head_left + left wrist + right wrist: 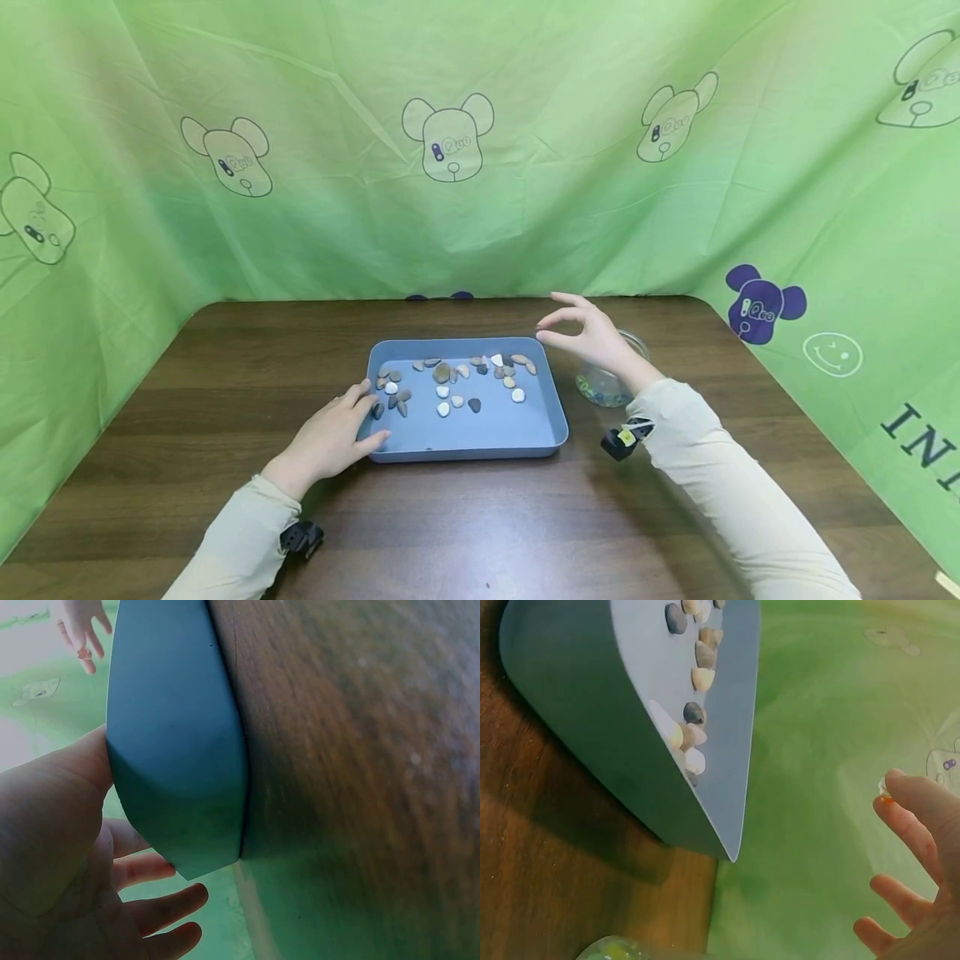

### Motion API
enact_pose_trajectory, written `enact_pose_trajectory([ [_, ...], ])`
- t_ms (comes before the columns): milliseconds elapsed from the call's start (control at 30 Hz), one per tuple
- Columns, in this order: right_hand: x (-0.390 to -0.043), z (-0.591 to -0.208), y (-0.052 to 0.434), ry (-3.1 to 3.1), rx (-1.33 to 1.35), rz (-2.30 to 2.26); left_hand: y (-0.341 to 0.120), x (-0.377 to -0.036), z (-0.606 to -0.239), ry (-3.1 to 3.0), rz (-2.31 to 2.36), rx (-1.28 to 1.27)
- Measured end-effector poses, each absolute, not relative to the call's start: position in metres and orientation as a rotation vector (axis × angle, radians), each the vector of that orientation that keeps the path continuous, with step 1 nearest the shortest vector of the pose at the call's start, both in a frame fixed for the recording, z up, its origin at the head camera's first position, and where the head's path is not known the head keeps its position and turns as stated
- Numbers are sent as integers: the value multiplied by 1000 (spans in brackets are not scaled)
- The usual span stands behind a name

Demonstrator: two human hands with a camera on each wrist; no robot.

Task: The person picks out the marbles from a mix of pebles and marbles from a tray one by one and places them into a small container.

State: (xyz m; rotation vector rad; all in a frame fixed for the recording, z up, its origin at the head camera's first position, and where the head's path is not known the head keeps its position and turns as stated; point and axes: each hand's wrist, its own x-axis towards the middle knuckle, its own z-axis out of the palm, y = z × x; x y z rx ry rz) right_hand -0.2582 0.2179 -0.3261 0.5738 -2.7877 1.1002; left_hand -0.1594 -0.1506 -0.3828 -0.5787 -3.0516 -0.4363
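Note:
A blue tray (487, 442) holds several smooth pebbles (442, 409) in grey, brown and white. My left hand (326, 437) rests on its near left corner, fingers loosely spread. In the left wrist view, the thumb meets the rim of the tray (176, 727) while the fingers extend past its side. Raised beyond the tray's right side, my right hand (596, 337) pinches a small clear glass marble (883, 789) with an orange streak between thumb and index finger. Under the right wrist stands a clear glass jar (603, 392), partly hidden, with green and blue marbles low inside.
The brown wooden table (225, 392) carries the tray near its middle. Green cloth (337, 233) printed with bear heads hangs behind and along both sides. A black wrist camera (302, 537) is strapped to the left wrist, another wrist camera (621, 442) to the right.

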Motion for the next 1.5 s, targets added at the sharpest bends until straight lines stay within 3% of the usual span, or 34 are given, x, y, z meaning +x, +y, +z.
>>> enact_pose_trajectory([
  [1500, -246, -335, 265, -2758, 443, 1046, -151, -159, -382, -3058, -463, -577],
])
